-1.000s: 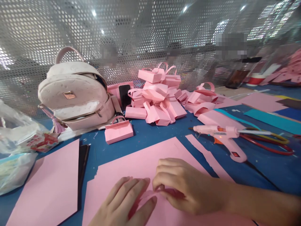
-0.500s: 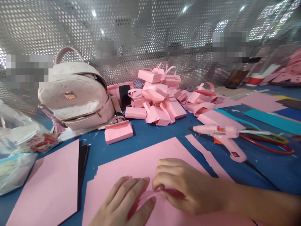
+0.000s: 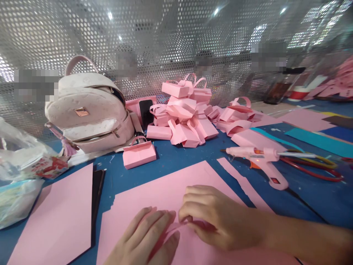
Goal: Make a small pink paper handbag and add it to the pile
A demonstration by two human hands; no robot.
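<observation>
As the right hand (image 3: 213, 217) pinches thin pink paper (image 3: 176, 226), left hand (image 3: 143, 237) curved, grip unclear

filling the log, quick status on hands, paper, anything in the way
Right hand pinches folded pink paper piece; left hand beside it, hold unclear. Pink paper sheets underneath. Glue gun clear of both hands.

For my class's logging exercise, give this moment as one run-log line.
left hand: at pink piece | right hand: pinches pink piece | beneath hands: pink sheets | beyond, to right: glue gun
</observation>
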